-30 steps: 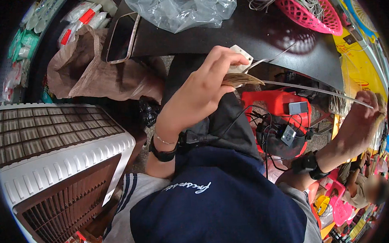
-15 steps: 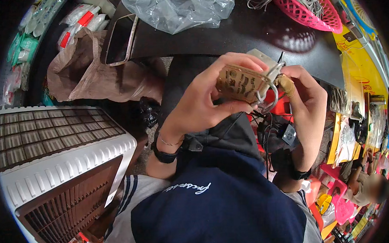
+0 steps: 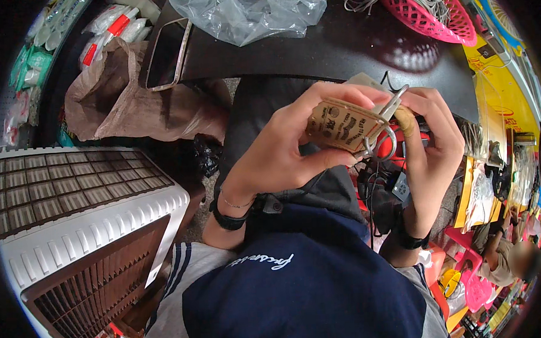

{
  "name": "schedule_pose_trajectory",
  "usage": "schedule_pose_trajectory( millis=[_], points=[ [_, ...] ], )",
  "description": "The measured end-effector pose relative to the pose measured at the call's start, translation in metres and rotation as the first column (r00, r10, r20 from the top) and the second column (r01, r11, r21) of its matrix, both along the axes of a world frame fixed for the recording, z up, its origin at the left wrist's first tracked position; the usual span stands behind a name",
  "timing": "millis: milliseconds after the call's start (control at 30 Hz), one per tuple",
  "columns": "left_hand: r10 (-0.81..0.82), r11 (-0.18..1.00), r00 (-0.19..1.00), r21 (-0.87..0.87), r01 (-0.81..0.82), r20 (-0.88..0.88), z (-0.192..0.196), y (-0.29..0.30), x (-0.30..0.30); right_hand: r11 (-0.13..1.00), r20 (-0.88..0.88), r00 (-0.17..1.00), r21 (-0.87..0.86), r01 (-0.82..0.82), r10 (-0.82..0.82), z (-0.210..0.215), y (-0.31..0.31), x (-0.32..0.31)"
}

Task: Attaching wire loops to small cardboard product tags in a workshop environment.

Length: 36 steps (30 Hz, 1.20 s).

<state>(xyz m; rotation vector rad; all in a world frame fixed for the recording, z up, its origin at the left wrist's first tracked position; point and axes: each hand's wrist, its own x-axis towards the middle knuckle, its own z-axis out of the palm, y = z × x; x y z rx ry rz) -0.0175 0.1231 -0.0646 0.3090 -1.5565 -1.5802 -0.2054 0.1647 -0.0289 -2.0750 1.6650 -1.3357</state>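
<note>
My left hand [image 3: 275, 147] is closed around a small brown cardboard box [image 3: 343, 127] with dark printing, thumb below and fingers over the top. A flat pale grey piece [image 3: 364, 80] shows behind the box. From the box's right end a grey cable [image 3: 385, 149] curves out in loops. My right hand [image 3: 435, 128] pinches at this cable beside the box end; the exact grip is partly hidden. A tan covering [image 3: 405, 122] wraps one digit of the right hand. Both hands are raised over my lap, near the table's front edge.
On the black table [image 3: 290, 62] lie a clear plastic bag [image 3: 249, 16], a phone [image 3: 168, 55] and a pink basket [image 3: 467, 30] of grey cables. A brown sack [image 3: 141, 108] and a white air cooler [image 3: 97, 216] stand left. Another person [image 3: 503, 255] is far right.
Both hands and the box have shifted slightly toward me and to the right. The box has turned, so its printed face shows more clearly. The cable loops have changed shape.
</note>
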Motion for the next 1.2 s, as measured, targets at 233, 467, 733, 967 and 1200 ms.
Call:
schedule_pose_trajectory(
  millis=[233, 467, 733, 967, 1200],
  points=[
    [0.025, 0.983, 0.999, -0.185, -0.017, 0.038, -0.002, -0.003, 0.002, 0.995, 0.341, 0.938, 0.048, -0.088, 0.067, -0.007, 0.003, -0.004],
    [0.027, 0.993, 0.997, -0.112, -0.020, 0.066, 0.000, 0.003, 0.001, 0.932, 0.675, 0.713, 0.104, -0.347, 0.189, -0.015, 0.004, -0.002],
    [0.028, 0.993, 0.996, -0.112, -0.019, 0.081, 0.000, 0.003, 0.001, 0.970, 0.674, 0.735, 0.126, -0.210, 0.071, -0.017, 0.006, -0.001],
    [0.000, 0.996, 0.999, -0.090, 0.004, 0.035, 0.000, 0.003, -0.005, 0.994, 0.636, 0.771, 0.057, -0.090, 0.034, -0.016, 0.010, 0.003],
    [0.078, 0.971, 0.994, -0.230, -0.058, 0.079, -0.002, 0.001, -0.005, 0.987, 0.566, 0.824, 0.145, -0.076, -0.019, -0.002, 0.015, 0.011]
  ],
)
